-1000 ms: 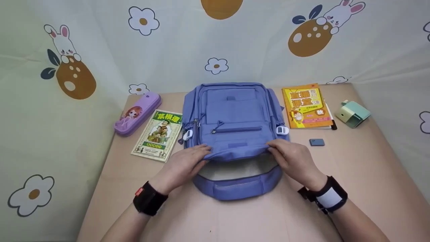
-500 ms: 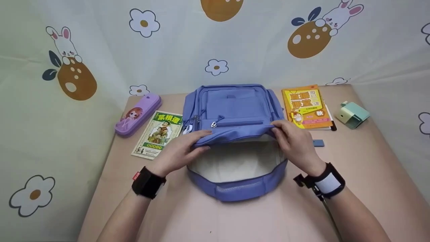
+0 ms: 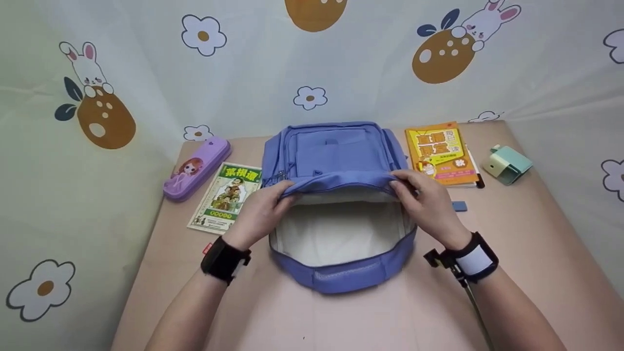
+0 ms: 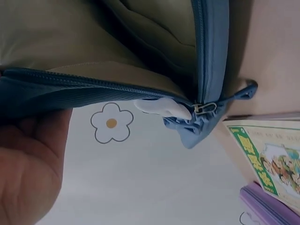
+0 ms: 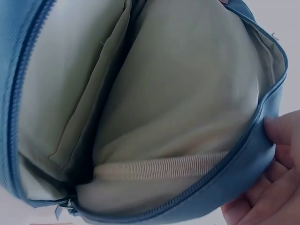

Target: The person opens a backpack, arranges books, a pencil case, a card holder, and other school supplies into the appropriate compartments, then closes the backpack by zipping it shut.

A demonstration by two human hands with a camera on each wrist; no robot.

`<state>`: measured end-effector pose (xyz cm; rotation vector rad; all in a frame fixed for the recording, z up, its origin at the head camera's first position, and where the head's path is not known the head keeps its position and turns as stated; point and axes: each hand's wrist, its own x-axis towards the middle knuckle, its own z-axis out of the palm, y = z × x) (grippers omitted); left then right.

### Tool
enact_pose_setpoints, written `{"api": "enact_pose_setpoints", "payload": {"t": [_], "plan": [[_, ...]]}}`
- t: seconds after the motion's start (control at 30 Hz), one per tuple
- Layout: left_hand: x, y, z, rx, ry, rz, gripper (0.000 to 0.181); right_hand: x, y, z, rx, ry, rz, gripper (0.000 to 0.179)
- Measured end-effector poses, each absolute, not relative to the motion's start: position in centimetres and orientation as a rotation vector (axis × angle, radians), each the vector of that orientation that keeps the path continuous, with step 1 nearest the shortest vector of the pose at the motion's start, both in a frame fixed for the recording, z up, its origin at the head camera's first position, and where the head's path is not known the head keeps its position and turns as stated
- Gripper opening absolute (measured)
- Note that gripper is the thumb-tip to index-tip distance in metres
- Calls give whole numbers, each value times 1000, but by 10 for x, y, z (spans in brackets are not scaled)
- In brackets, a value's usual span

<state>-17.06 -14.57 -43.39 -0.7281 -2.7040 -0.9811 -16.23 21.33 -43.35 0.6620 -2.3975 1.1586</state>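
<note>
A blue backpack lies on the table with its main compartment unzipped and its pale lining showing. My left hand grips the left side of the lifted front flap's edge. On the flap's right side, the fingers and thumb of my right hand pinch the zipped edge. The left wrist view shows a zipper pull at one end of the opening. Inside, the right wrist view shows a ribbed band and an inner pocket; no items are visible within.
Left of the backpack lie a purple pencil case and a green-and-cream book. To its right are an orange book over a black-tipped pen, a small blue block and a mint-green holder. A printed curtain hangs behind.
Both hands have raised the front flap and folded it back, away from the person. The opening is much wider, and the front pocket's zipper is now covered by the fold.
</note>
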Motion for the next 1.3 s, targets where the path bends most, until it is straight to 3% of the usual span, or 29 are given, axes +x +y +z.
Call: {"api": "enact_pose_setpoints", "payload": {"t": [0.23,0.4,0.5,0.8,1.3], "plan": [[-171,-142,-434,-693,-2693,-1026,26,-165,230,-433,590,-2442,1344,23],[-172,-141,-434,-671,-2715,-1030,26,-184,259,-428,328,-2619,1365,42],[-173,-140,-434,-652,-2742,-1024,27,-205,280,-430,209,-2857,1158,53],[-170,-140,-436,-667,-2768,-1035,26,-256,313,-473,200,-3319,367,73],[-169,-139,-437,-701,-2780,-1036,24,-265,306,-496,75,-3457,451,75]]}}
